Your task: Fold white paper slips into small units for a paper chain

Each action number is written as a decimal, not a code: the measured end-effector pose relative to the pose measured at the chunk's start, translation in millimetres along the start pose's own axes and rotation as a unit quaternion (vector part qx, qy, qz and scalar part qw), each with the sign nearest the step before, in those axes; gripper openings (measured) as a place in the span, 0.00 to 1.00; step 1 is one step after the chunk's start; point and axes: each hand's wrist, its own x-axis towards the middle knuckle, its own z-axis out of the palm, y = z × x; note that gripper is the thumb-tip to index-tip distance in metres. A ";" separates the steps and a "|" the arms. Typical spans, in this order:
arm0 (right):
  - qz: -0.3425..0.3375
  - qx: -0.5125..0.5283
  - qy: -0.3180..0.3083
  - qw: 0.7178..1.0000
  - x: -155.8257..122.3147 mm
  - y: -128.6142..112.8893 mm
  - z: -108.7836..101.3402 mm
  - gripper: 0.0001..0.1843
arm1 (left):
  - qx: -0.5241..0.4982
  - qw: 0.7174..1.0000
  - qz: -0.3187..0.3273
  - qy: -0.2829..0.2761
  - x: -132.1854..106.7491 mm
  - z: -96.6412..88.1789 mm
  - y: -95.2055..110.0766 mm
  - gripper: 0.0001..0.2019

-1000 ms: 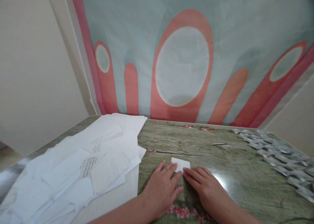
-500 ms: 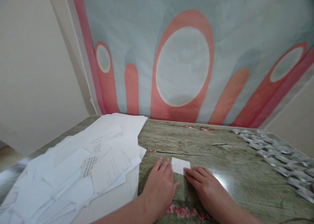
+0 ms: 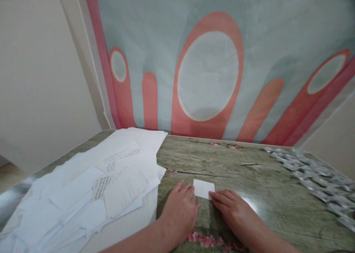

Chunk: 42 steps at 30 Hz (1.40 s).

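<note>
A small white paper piece (image 3: pixel 203 189), roughly square, lies flat on the table between my two hands. On its left side rests my left hand (image 3: pixel 181 206), palm down, fingers fairly flat and thumb apart, the index finger against the paper's left edge. My right hand (image 3: pixel 231 208) is palm down on the other side. Its outstretched fingertips touch the paper's lower right corner, and its thumb is hidden underneath. Neither hand visibly lifts the paper.
A wide heap of loose white papers (image 3: pixel 80 208), some printed, covers the table's left side. A lattice of folded paper strips (image 3: pixel 313 175) lies at the right. Behind the wood-patterned table (image 3: pixel 205 157) hangs a pale green and coral printed backdrop (image 3: pixel 208 71).
The view has shifted slightly. My right fingertips have slid a little towards the paper's lower right corner, while the left hand and paper stay almost in place.
</note>
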 end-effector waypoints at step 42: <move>-0.030 0.072 -0.006 0.997 22.1 7.4 -26.4 0.13 | -0.002 0.986 0.165 0.017 18.9 10.1 -21.0 0.04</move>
